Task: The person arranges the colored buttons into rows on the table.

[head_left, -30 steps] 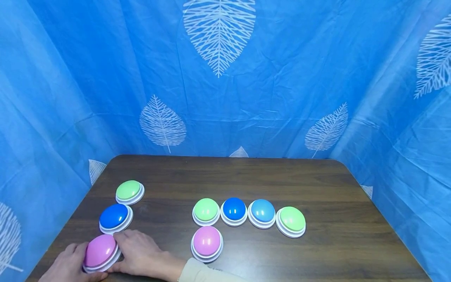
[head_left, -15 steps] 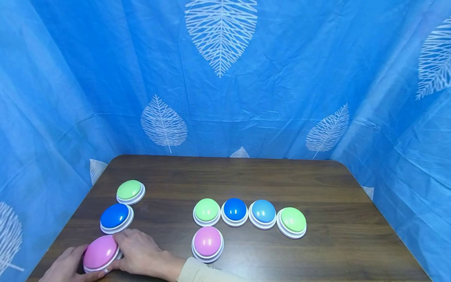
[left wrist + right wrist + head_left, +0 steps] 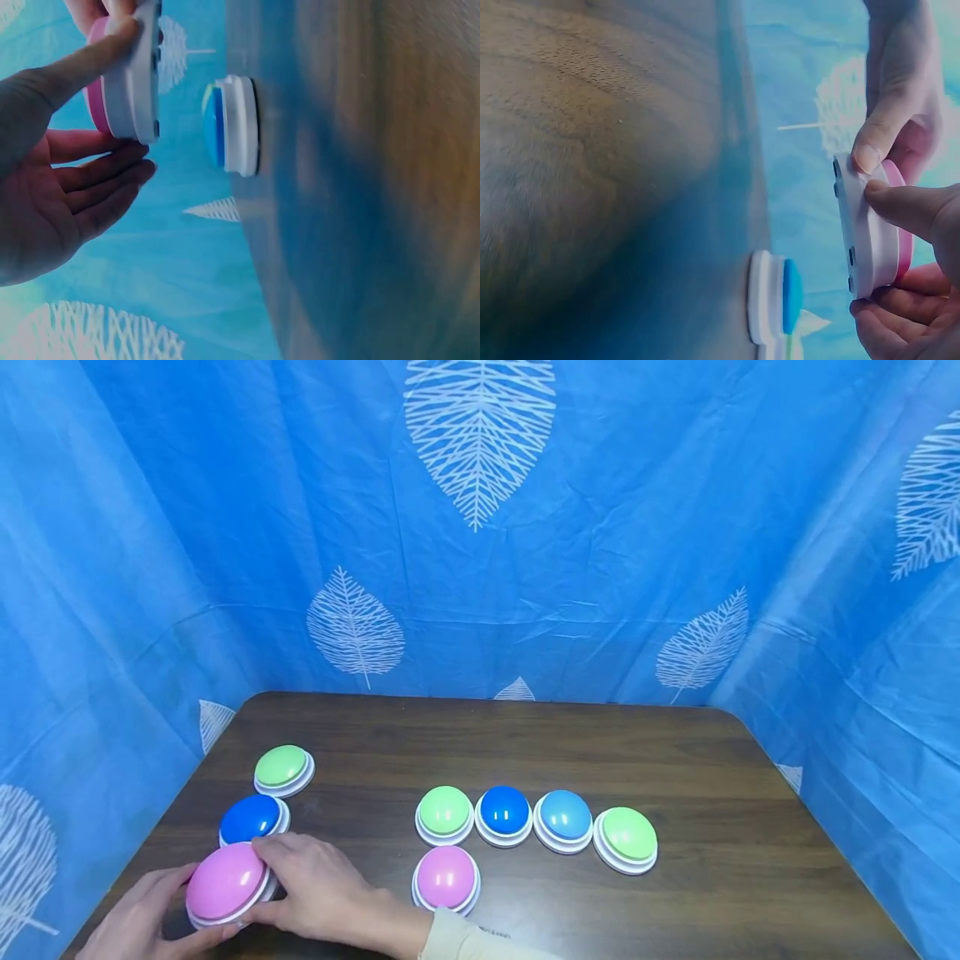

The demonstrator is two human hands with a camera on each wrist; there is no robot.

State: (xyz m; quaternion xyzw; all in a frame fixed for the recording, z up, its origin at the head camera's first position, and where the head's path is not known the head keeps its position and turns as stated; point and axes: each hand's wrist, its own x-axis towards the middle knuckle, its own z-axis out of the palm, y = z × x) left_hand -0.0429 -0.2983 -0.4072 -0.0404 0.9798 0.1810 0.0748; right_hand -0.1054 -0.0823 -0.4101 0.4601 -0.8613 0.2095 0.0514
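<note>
Both hands hold a pink dome push button (image 3: 225, 882) with a round white base. My left hand (image 3: 146, 914) grips its left side, thumb along the near edge. My right hand (image 3: 318, 885) grips the right side. In the left wrist view the button's white base (image 3: 131, 94) stands clear of the tabletop, with small dark feet on its underside. The right wrist view shows both thumbs side by side on the base rim (image 3: 866, 232). Just behind it on the table lies a dark blue button (image 3: 250, 818), partly overlapped in the head view, then a light green one (image 3: 281, 766).
On the brown wooden table (image 3: 360, 735), a middle row runs green button (image 3: 444, 810), dark blue button (image 3: 505, 810), light blue button (image 3: 565, 816) and another green button (image 3: 627, 835). A second pink button (image 3: 446, 878) sits in front, near the right sleeve (image 3: 472, 939). Blue leaf-patterned curtain (image 3: 600, 527) surrounds the table.
Both hands have raised the pink button off the table and shifted it slightly right and away from me. The head view has moved a little; the other buttons stay put.
</note>
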